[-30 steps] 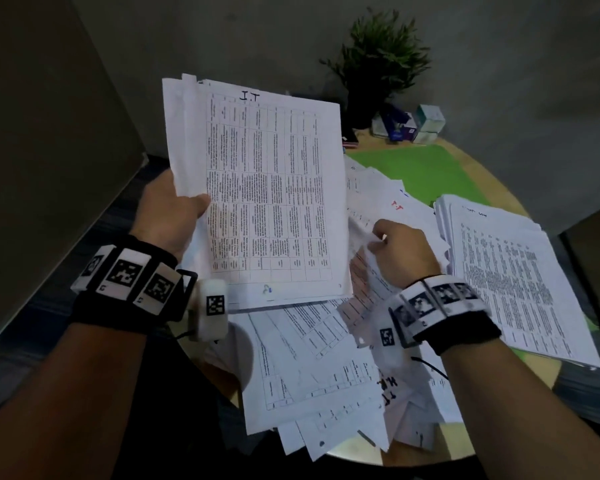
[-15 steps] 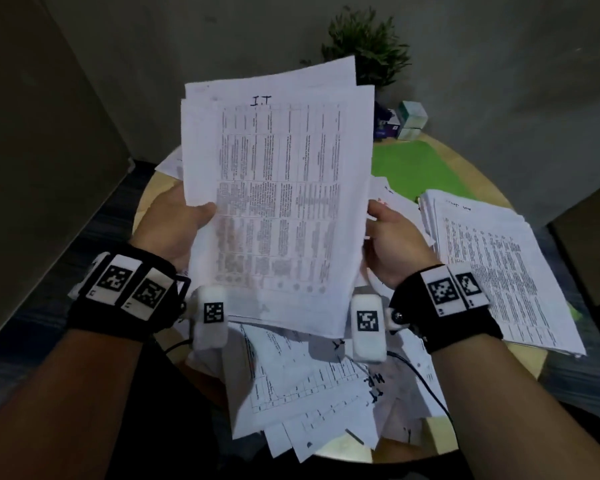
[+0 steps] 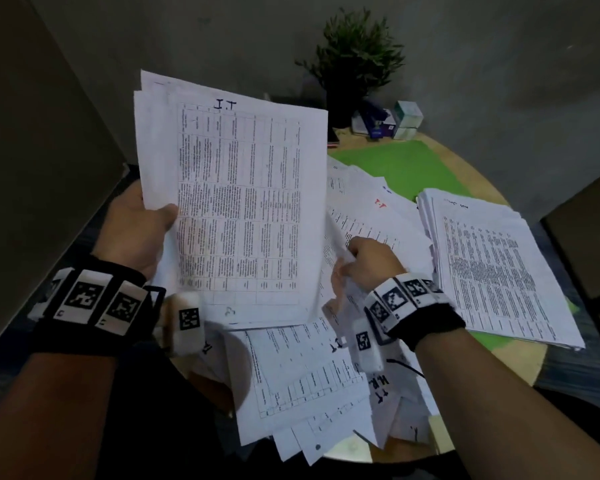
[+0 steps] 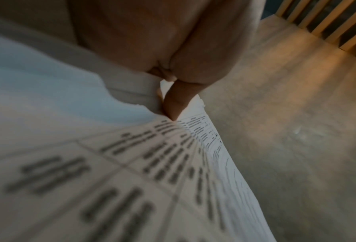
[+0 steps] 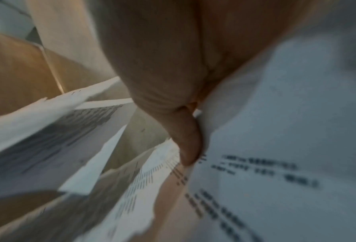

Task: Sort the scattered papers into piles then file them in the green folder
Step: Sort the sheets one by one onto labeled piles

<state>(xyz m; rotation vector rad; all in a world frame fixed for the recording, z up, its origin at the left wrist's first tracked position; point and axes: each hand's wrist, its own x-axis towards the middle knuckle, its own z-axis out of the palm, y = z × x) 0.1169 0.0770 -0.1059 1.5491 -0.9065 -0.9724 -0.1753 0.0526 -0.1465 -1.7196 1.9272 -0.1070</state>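
My left hand (image 3: 153, 220) holds a stack of printed sheets marked "I.T" (image 3: 243, 202) upright above the table's left side, thumb on the front. In the left wrist view the thumb (image 4: 172, 101) presses on that stack (image 4: 90, 163). My right hand (image 3: 349, 263) is down on the scattered papers (image 3: 309, 375) and pinches the edge of one sheet (image 3: 336, 237). The right wrist view shows the thumb (image 5: 189, 144) pressed on this sheet (image 5: 266, 147). The green folder (image 3: 395, 168) lies flat at the back. A sorted pile (image 3: 492, 265) rests at the right.
The round wooden table (image 3: 530, 362) stands in a corner. A potted plant (image 3: 354, 64) and small boxes (image 3: 388, 119) are at the back edge. Loose sheets hang over the table's near edge. A dark panel (image 3: 32, 168) is on the left.
My right hand has let go of the stack's right edge and dropped to the scattered papers, where it pinches a sheet. The stack, now in my left hand alone, has tilted left.
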